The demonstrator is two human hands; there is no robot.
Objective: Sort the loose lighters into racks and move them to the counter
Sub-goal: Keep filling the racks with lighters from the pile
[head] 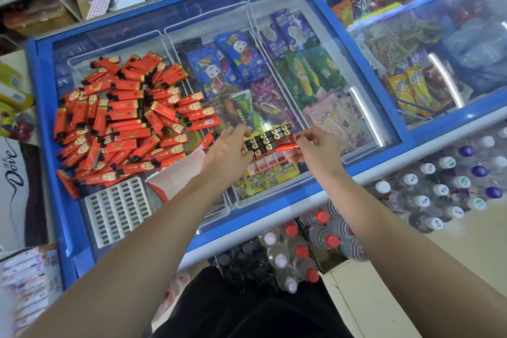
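A big heap of loose red lighters (pixel 123 115) lies on the left part of the freezer's glass lid (pixel 192 16). In front of the heap lies an empty white rack (pixel 116 210). A clear rack (pixel 270 155), partly filled with upright lighters showing black and gold tops, stands on the glass near the front middle. My left hand (pixel 227 153) grips its left end. My right hand (pixel 314 149) pinches one red lighter (pixel 285 148) held sideways at the rack's right side.
A red and white carton (pixel 178 175) lies between the white rack and my left hand. Ice cream packs fill the freezer under the glass. Shrink-wrapped bottles (pixel 439 186) stand on the floor in front. Cluttered shelves and boxes stand left and behind.
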